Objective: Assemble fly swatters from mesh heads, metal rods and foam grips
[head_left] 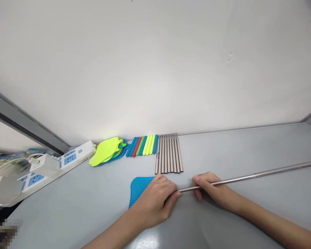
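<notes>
Metal rod (238,178), stepped from thin to thick, runs crosswise above the grey counter (223,148), its thin end towards the person's left and its thick part slanting a little backwards, out of sight past the right edge. The left hand (158,197) is closed, thumb against bent fingers, around that thin end; beside it, a blue perforated panel (139,188) shows from behind the knuckles, on the side away from the rod. So the left hand is the nearer one to the panel, though the place where the two pieces face each other is hidden by the fingers. The right hand (220,190) curls more loosely round the rod farther along, thumb over it, fingertips lowered. Behind the hands, towards the counter's back edge, lie a row of metal tubes (168,155), coloured grips (145,145) and a stack of mesh panels (105,152).
</notes>
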### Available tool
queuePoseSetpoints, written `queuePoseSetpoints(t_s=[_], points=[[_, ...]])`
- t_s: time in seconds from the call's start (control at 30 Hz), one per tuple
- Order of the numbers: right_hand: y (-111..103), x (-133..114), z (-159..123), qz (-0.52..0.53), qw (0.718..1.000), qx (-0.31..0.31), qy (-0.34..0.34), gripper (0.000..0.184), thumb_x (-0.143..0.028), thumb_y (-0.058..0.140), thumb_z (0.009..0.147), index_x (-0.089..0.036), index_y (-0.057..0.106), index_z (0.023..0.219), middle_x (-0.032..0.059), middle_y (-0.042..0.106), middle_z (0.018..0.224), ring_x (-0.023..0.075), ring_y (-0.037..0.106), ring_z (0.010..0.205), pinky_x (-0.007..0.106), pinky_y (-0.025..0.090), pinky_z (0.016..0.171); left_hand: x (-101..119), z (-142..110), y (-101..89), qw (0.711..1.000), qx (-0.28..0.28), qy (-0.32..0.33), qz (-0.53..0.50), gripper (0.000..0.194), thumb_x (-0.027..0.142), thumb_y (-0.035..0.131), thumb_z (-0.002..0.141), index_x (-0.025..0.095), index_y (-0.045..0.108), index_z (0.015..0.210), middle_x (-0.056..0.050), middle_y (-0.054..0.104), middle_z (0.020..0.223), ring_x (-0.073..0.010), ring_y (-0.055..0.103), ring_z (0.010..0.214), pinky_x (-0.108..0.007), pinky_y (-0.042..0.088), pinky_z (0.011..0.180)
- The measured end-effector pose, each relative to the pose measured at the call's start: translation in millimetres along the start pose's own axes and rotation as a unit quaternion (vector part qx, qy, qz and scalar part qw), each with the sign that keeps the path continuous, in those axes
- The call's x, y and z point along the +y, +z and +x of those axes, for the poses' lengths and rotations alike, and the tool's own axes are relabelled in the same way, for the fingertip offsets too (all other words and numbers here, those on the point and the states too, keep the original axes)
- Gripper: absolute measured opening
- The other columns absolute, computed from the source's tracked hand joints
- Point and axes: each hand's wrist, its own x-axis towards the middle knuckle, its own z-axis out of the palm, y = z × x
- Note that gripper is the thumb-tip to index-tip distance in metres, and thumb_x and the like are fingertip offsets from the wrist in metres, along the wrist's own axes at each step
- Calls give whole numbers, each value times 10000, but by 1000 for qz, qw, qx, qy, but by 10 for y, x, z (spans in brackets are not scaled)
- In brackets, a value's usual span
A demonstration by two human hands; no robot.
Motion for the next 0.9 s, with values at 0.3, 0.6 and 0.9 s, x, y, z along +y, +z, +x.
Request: queuePoseSetpoints(t_s=[0.3,0.6,0.9], points=[[5,12,5,-3,1000,1,-4,519,-411,235,865,-145,490,500,-1,466,530,106,419,547,226,321,593,16,10,-5,1000,-14,-8,11,244,277,279,853,167,383,661,11,467,644,-112,386,643,-280,289,653],[-3,10,1,-4,1000,-1,1,518,-423,234,860,-144,492,508,5,487,542,111,436,560,229,332,606,11,16,-8,1000,-10,-10,7,252,289,286,852,167,399,663,13,476,638,-111,401,642,-284,288,656],[-8,-18,-1,-7,1000,-2,6,518,-437,229,856,-148,490,514,3,481,538,112,433,550,228,345,595,15,18,-6,1000,2,-1,-1,239,280,303,848,167,422,675,8,478,639,-113,402,637,-284,292,640]])
